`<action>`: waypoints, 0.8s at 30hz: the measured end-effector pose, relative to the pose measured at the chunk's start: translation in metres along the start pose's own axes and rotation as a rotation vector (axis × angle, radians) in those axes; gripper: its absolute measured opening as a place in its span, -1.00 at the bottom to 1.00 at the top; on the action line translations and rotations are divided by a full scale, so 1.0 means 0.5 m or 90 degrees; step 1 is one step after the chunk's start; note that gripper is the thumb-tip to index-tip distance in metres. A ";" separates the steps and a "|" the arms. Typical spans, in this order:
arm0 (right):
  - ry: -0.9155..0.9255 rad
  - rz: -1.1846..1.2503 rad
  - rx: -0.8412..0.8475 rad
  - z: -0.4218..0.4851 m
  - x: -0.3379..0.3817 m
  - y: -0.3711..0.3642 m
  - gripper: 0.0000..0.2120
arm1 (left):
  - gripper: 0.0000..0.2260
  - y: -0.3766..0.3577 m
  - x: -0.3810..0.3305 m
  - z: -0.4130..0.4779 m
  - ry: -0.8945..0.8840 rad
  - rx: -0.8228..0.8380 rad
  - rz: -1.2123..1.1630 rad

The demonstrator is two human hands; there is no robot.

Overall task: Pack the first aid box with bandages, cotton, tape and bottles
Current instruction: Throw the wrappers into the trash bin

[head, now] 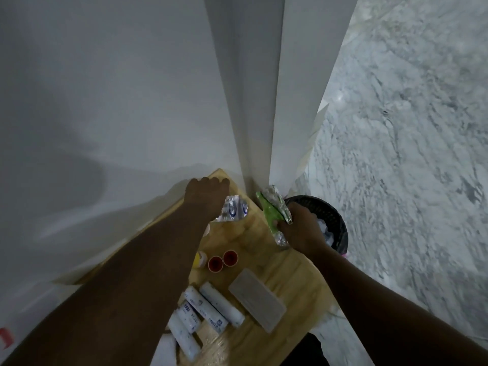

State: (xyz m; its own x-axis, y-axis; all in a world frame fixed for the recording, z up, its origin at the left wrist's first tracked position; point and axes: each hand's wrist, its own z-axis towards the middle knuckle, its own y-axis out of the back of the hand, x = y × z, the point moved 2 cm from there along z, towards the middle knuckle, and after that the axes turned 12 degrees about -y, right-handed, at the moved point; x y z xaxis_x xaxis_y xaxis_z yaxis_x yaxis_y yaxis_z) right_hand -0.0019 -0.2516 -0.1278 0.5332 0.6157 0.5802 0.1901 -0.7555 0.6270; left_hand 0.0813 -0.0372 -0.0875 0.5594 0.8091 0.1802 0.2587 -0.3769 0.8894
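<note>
White-wrapped bandage rolls (204, 310) lie nearest me on the desk (295, 281), then two red-capped bottles (223, 261). My right hand (295, 228) pinches a green packet (274, 215), probably for packing; my left hand (207, 196) closes on a clear-wrapped pack (233, 208) farther back.

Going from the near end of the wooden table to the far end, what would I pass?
White bandage rolls → two red-capped bottles → clear packet by the left hand at the far corner.
</note>
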 end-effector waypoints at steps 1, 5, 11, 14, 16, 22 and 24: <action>-0.011 0.020 -0.012 0.001 -0.003 0.013 -0.90 | -0.70 0.005 0.002 0.003 0.000 0.008 0.002; -0.029 0.052 -0.067 0.010 -0.019 0.084 -0.92 | -0.90 0.045 0.007 0.021 0.000 0.005 -0.037; -0.113 0.081 -0.134 0.044 -0.069 0.203 -0.90 | -0.87 0.171 -0.055 0.085 -0.055 -0.089 -0.185; -0.170 0.122 -0.147 0.065 -0.128 0.223 -0.89 | -0.82 0.199 -0.142 0.137 -0.087 -0.095 -0.294; -0.214 0.131 -0.134 0.082 -0.180 0.214 -0.86 | -0.79 0.181 -0.212 0.179 -0.115 -0.058 -0.354; -0.339 0.139 -0.059 0.165 -0.369 0.104 -0.86 | -0.79 -0.007 -0.381 0.300 -0.165 0.190 -0.327; -0.377 0.156 -0.037 0.196 -0.434 0.055 -0.82 | -0.78 -0.081 -0.413 0.339 -0.177 0.252 -0.301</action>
State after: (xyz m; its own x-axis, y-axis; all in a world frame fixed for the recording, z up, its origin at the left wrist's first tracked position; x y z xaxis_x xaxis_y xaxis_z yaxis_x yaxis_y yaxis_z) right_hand -0.0315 -0.4279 -0.2874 0.9237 0.1866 0.3346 -0.0303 -0.8350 0.5494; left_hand 0.0886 -0.2655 -0.2320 0.4831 0.8016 -0.3522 0.7650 -0.1908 0.6152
